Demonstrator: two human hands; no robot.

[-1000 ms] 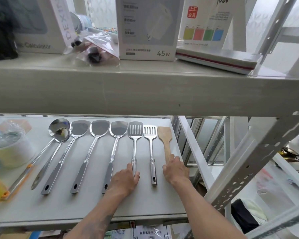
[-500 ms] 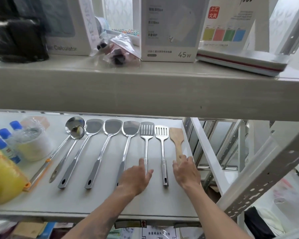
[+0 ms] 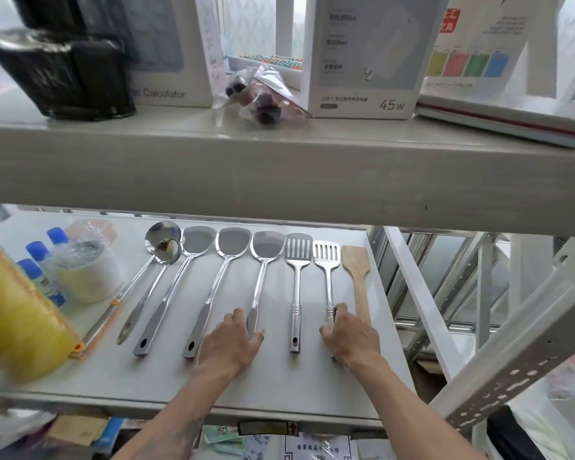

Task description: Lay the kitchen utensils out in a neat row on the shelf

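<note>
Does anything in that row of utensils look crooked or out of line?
Yes: the two ladles at the left end. The small ladle overlaps the large ladle, and both handles slant leftward, while the spatulas lie nearly parallel and apart.

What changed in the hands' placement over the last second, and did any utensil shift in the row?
Both hands moved one utensil to the left. The left hand left the first slotted spatula and now rests on the handle of the third solid turner. The right hand left the wooden spatula and now rests on the second slotted spatula. The row's order stayed the same; the ladles were untouched.
</note>
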